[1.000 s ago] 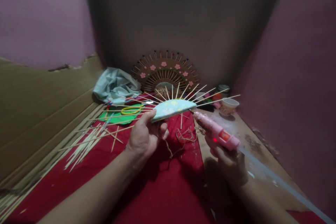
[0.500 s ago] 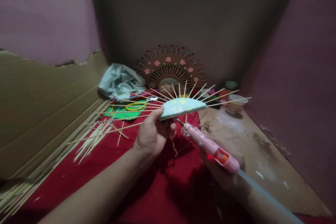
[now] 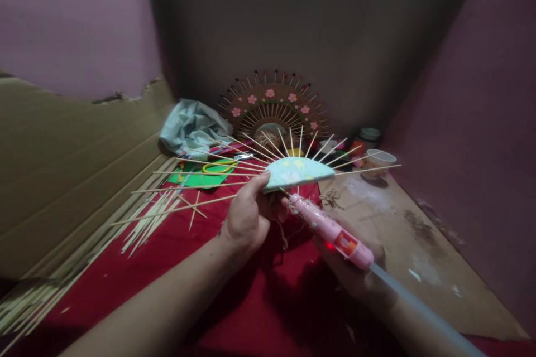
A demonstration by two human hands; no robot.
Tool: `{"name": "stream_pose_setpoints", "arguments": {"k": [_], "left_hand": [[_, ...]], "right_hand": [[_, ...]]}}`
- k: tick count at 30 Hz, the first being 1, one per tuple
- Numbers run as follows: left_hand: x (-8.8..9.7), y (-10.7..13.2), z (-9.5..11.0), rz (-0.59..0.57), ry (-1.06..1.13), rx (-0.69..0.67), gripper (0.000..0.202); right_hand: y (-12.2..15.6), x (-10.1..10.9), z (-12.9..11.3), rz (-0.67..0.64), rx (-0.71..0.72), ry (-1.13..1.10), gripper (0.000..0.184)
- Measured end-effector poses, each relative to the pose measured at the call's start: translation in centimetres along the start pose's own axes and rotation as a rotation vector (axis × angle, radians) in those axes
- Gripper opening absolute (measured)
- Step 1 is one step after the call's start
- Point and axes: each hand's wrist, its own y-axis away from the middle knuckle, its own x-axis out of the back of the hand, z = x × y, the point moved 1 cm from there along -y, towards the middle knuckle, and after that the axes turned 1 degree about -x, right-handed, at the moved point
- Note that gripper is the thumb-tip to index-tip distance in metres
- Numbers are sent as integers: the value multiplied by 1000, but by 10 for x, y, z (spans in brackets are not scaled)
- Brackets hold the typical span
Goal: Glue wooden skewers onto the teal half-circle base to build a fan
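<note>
My left hand (image 3: 250, 215) is closed on the left end of a pale blue half-round piece (image 3: 298, 172) with faint yellow flowers. Thin wooden sticks (image 3: 302, 142) fan out from it on several sides. In my right hand (image 3: 355, 273) is a pink hot glue gun (image 3: 330, 231) with a small red light glowing and a long glue stick (image 3: 414, 301) running out of its back. Its nozzle points at the underside of the half-round piece, by my left fingertips; whether it touches is hidden. A strand of twine (image 3: 285, 237) dangles under my left hand.
Behind stands a brown fan-shaped piece (image 3: 270, 103) with pink flowers. Loose sticks (image 3: 146, 223) and a green sheet (image 3: 196, 178) lie left on the red cloth (image 3: 234, 301). At right, a cup (image 3: 379, 164) stands on a cardboard sheet (image 3: 422, 256); a pale cloth bundle (image 3: 192, 125) sits back left.
The half-round piece and my left hand have shifted slightly right and tilted a little. The glue gun has moved slightly left, its nozzle still under the piece.
</note>
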Motion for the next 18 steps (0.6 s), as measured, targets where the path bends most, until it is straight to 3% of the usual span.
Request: {"name": "stream_pose_setpoints", "arguments": {"k": [2,5,18], "left_hand": [[-1,1,0,5,-1,2,18],[-2,2,0,4,9,3,18],[-1,2,6,43,-19,9,19]], "right_hand": [[-1,0,0,-13,41,-54,4],[-2,-2,2,-18,57,-84,13],[1,-3,5,-17,-39,-97,17]]}}
